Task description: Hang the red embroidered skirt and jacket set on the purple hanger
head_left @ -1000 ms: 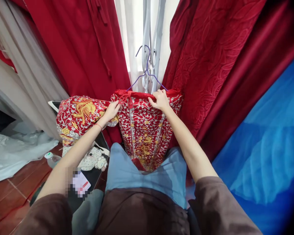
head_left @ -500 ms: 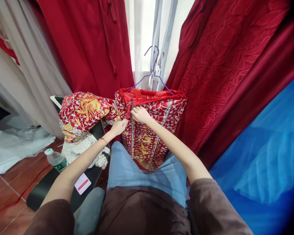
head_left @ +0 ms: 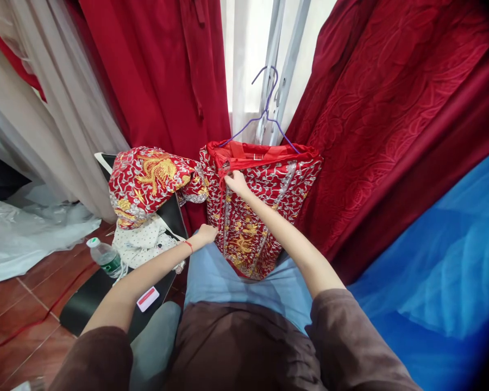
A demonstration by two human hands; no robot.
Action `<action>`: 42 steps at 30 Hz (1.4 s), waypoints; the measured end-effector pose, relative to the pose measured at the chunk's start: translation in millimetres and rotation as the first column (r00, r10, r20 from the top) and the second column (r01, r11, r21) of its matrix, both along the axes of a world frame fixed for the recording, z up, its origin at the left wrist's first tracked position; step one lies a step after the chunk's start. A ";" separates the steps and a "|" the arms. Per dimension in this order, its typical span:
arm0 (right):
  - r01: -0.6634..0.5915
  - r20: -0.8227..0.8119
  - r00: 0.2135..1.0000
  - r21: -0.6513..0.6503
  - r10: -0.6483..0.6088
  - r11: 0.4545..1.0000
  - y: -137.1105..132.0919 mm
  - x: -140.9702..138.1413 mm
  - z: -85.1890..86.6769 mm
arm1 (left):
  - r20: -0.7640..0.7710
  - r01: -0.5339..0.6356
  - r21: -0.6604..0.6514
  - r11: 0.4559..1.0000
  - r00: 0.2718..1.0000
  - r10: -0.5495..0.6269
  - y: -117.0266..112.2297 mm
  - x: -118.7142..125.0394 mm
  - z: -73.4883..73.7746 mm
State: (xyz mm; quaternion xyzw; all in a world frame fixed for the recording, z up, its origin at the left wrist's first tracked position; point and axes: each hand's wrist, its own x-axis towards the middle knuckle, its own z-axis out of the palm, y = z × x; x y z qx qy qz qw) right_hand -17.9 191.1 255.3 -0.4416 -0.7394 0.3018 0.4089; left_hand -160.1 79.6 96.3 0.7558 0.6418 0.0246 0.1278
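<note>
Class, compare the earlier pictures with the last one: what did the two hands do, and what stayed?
The left hand slid down the red garment from collar to lower front edge. The right hand moved from the shoulder to the centre opening, pinching it. The garment stays on the purple hanger.

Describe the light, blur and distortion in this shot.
Head view: daylight through the window gap blows out white behind the hanger; the dress and right hand are sharp, evenly lit; the curtains bow outward, wide-lens distortion; the blue sheet darkens and softens toward the lower-right corner.
</note>
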 end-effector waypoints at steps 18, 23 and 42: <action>-0.495 -0.502 0.786 -0.162 0.361 0.853 -2.2 24.8 3.0 | 0.817 -0.415 0.475 0.776 0.536 -0.213 48.6 38.4 112.6; -0.484 -0.434 0.808 -0.106 0.398 0.868 -6.1 29.4 6.1 | 0.850 -0.449 0.462 0.765 0.471 -0.237 64.3 30.1 138.4; -0.458 -0.315 0.866 -0.191 0.388 0.868 -4.0 25.6 3.0 | 0.360 -0.251 -0.081 0.964 0.895 0.264 41.8 -8.6 42.0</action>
